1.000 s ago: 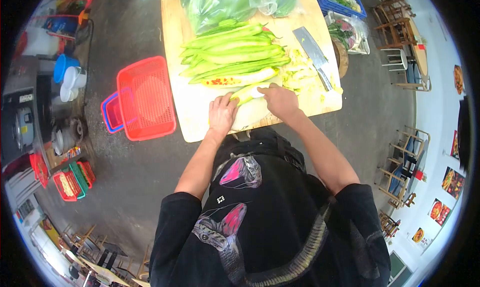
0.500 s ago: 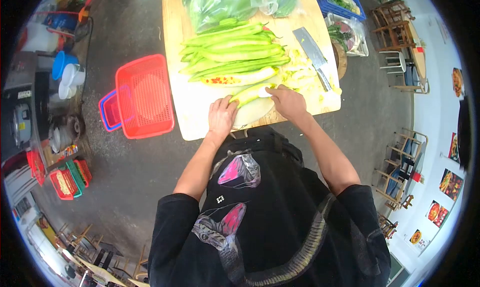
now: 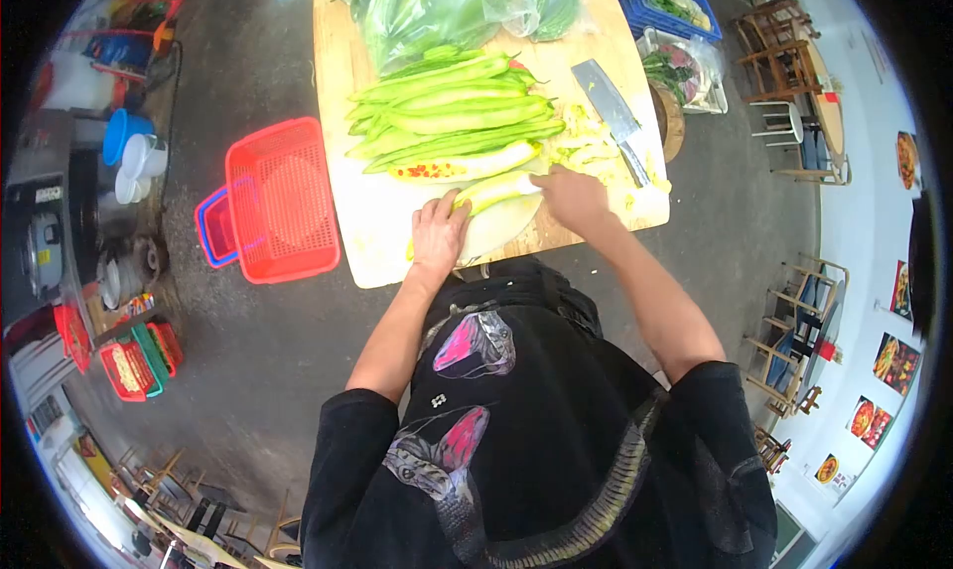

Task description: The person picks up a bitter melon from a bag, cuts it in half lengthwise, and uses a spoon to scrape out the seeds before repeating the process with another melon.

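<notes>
On the pale cutting board (image 3: 357,241), my left hand (image 3: 440,233) grips the left end of a halved long gourd (image 3: 494,190), its pale inside facing up. My closed right hand (image 3: 576,200) is at the gourd's other end, with a small white tool largely hidden under the fingers. Just beyond lies another gourd half (image 3: 457,162) with red seeds at its left end. A stack of long green gourds (image 3: 457,107) fills the board behind it. Yellowish scraps (image 3: 588,140) lie right of the stack, beside a cleaver (image 3: 606,97).
A clear plastic bag (image 3: 437,18) of green vegetables sits at the board's far side. Left of the board stands a red basket (image 3: 323,202) beside a smaller one. A blue crate (image 3: 645,23) of greens is at the far right, above a bagged vegetable (image 3: 685,68).
My right hand has shifted slightly right along the gourd, and less of the white tool shows. My left hand keeps its grip on the left end. The whole view has tilted slightly.
</notes>
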`<state>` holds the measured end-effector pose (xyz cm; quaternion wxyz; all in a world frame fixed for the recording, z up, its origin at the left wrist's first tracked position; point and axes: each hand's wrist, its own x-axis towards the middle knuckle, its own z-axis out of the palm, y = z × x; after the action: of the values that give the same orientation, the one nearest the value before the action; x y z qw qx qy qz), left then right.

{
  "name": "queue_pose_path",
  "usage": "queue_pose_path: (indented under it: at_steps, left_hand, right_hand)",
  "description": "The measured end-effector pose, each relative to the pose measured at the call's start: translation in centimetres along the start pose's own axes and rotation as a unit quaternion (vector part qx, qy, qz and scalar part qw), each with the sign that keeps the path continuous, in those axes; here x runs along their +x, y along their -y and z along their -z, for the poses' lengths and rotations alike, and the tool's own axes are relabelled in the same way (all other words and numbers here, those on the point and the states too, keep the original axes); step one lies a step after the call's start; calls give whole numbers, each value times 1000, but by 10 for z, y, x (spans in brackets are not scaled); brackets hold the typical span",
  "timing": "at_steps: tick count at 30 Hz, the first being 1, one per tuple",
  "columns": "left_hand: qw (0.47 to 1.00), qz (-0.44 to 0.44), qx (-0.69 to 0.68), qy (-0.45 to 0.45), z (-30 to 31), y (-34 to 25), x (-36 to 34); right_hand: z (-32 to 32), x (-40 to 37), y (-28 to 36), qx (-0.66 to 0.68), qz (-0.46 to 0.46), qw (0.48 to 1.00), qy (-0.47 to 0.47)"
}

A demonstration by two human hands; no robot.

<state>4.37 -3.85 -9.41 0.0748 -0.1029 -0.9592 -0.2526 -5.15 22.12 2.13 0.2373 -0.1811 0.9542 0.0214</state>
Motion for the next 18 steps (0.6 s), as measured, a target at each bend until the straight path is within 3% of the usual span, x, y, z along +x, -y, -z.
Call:
queue_pose_path:
  at_steps: [1, 5, 8, 14, 18]
  left_hand:
    - [1000, -2, 0, -3, -2, 1, 1]
    - [1000, 2, -13, 2, 0, -1, -7]
    - [1000, 5, -5, 6, 0, -1, 8]
    - [999, 19, -31, 6, 13, -17, 12]
    - [999, 10, -30, 5, 7, -11, 10]
  right_hand:
    - [1, -7, -24, -57, -16, 998, 23]
    - [16, -37, -63, 43, -59, 994, -82]
    - [18, -35, -34, 84, -43, 987, -130]
    - [-23, -8, 47, 157, 56, 980, -109]
    - [-25, 0, 47, 131, 43, 986, -90]
